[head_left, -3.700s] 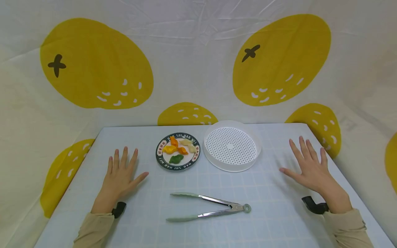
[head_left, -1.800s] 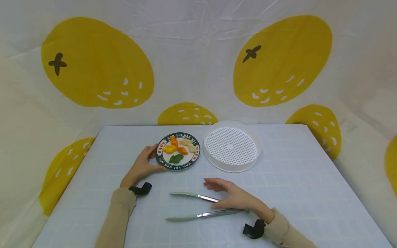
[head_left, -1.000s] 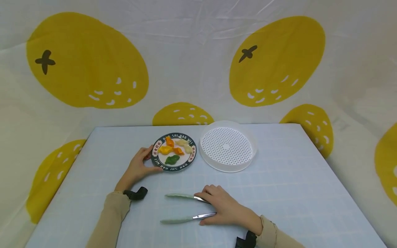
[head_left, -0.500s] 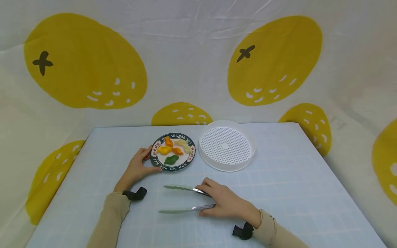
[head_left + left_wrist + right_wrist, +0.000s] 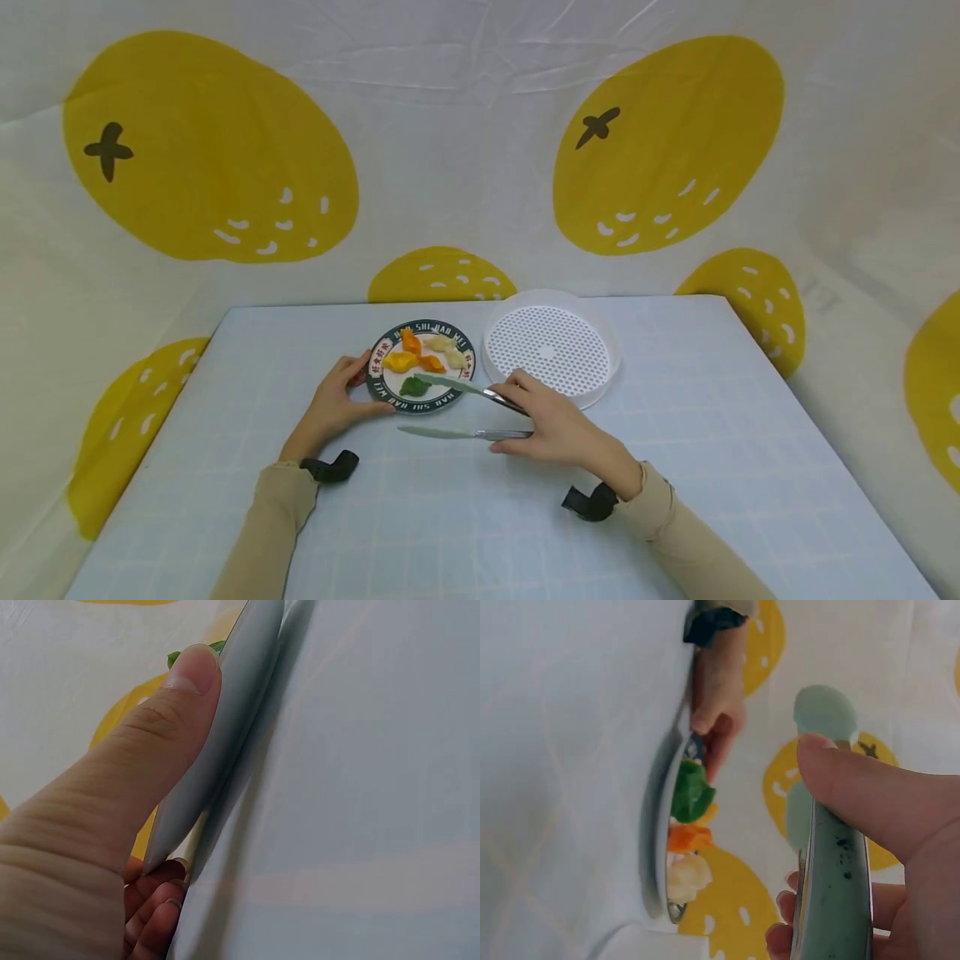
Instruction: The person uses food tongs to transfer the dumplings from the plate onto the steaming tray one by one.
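Note:
My left hand (image 5: 333, 410) holds the near-left edge of a round plate (image 5: 377, 385) with a dark lettered rim. In the left wrist view the thumb (image 5: 196, 671) lies over the plate's edge (image 5: 244, 690), the other fingers lower on its side. Several small dumpling-shaped pieces lie on the plate: a green dumpling (image 5: 414, 387), a yellow one (image 5: 400, 362), orange ones (image 5: 431, 364) and pale ones (image 5: 454, 358). My right hand (image 5: 558, 427) grips metal tongs (image 5: 438, 432) with pale green tips, spread apart. One tip overlaps the green dumpling in the head view; the other is nearer me.
A white round steamer tray (image 5: 547, 346) with a perforated bottom stands right of the plate, partly behind my right hand. The table (image 5: 720, 400) has a pale checked cover. Behind it hangs a white cloth (image 5: 450, 125) with large yellow fruit prints.
My left hand went to the plate and took its edge. My right hand gripped the tongs, lifted them from the table and carried them forward to the plate's near side.

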`<action>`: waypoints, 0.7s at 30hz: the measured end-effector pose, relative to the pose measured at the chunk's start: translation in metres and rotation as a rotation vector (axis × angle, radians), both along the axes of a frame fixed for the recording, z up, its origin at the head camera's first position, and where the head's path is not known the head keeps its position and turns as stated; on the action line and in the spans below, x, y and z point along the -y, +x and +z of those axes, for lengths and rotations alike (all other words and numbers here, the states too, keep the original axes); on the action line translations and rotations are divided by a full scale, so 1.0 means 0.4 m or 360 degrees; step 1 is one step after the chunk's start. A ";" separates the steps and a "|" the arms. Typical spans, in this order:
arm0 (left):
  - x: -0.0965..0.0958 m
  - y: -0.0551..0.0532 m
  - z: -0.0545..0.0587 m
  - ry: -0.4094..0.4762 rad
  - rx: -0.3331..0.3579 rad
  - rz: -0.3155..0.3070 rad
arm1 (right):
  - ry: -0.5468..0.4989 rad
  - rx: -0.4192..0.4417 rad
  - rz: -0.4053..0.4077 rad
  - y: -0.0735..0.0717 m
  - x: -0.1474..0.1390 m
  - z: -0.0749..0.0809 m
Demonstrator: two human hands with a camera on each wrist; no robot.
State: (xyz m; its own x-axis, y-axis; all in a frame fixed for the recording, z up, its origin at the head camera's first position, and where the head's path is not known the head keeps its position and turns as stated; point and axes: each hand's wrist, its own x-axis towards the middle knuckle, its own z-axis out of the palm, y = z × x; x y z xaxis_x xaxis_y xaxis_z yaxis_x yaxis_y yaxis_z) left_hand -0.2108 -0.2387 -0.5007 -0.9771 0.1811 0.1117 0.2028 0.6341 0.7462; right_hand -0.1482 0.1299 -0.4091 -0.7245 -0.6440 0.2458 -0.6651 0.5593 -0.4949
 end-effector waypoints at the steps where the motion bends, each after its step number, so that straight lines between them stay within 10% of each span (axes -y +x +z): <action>1: 0.000 0.000 -0.001 0.0006 -0.0004 0.0003 | 0.0002 -0.0012 -0.0018 -0.006 0.001 0.005; 10: 0.001 0.001 -0.003 0.0013 -0.0052 -0.0026 | 0.0018 -0.0158 -0.0174 -0.036 0.016 0.033; 21: -0.003 0.001 0.005 0.0011 -0.0047 -0.0019 | 0.0055 -0.0219 0.0056 -0.069 0.000 0.017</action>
State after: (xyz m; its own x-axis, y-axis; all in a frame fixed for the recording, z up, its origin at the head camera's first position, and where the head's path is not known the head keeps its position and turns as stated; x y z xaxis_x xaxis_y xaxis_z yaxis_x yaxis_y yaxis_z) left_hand -0.2102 -0.2374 -0.4986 -0.9711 0.1920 0.1419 0.2326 0.6264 0.7440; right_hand -0.1759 0.1298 -0.4025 -0.6621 -0.6783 0.3186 -0.7449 0.5495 -0.3783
